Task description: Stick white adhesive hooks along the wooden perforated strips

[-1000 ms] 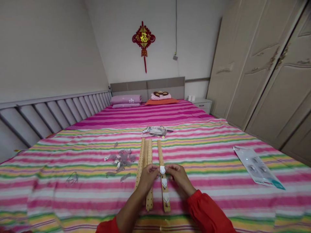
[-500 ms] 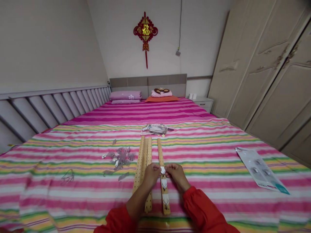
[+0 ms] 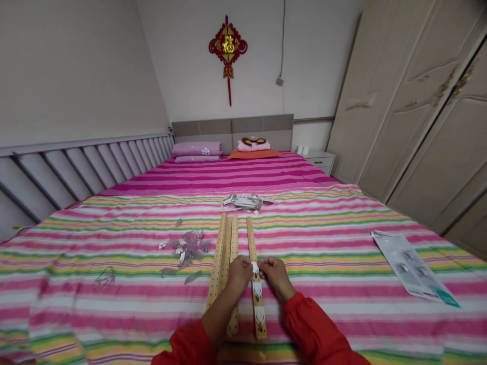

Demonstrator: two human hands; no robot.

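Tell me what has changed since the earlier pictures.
The head camera's view has shifted slightly. The left hand and right hand have drawn slightly closer around the white hook on the wooden strip; nothing was visibly taken up or let go. The other wooden strip and plastic packet lie as before.

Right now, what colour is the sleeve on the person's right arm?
Bright red, as the head view shows on the right sleeve.
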